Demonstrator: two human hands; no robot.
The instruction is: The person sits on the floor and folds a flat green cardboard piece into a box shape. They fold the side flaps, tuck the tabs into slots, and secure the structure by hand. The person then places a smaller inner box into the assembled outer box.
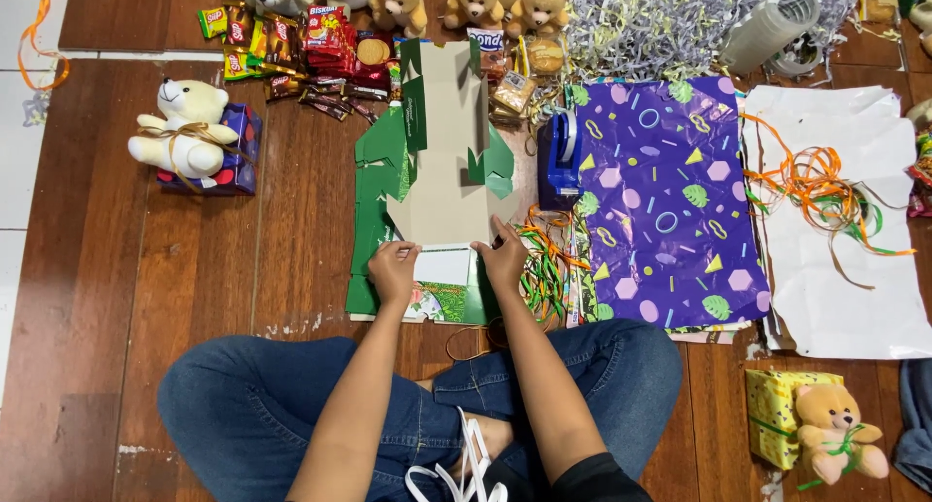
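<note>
A flat, unfolded cardboard box (445, 152), green outside and grey-brown inside, lies on the wooden floor in front of me on a stack of similar green flat boxes (381, 201). My left hand (393, 272) presses on the box's near left edge, fingers curled. My right hand (503, 256) pinches the near right corner of the same box. Both hands hold the near flap down, with a white panel (443, 266) between them.
Purple patterned wrapping paper (665, 201) lies to the right, next to a blue tape dispenser (559, 160). White paper (845, 259) with orange and green ribbon is further right. Snack packets (311, 50) and teddy bears (189, 128) sit at the back; shredded paper (660, 21) at back right.
</note>
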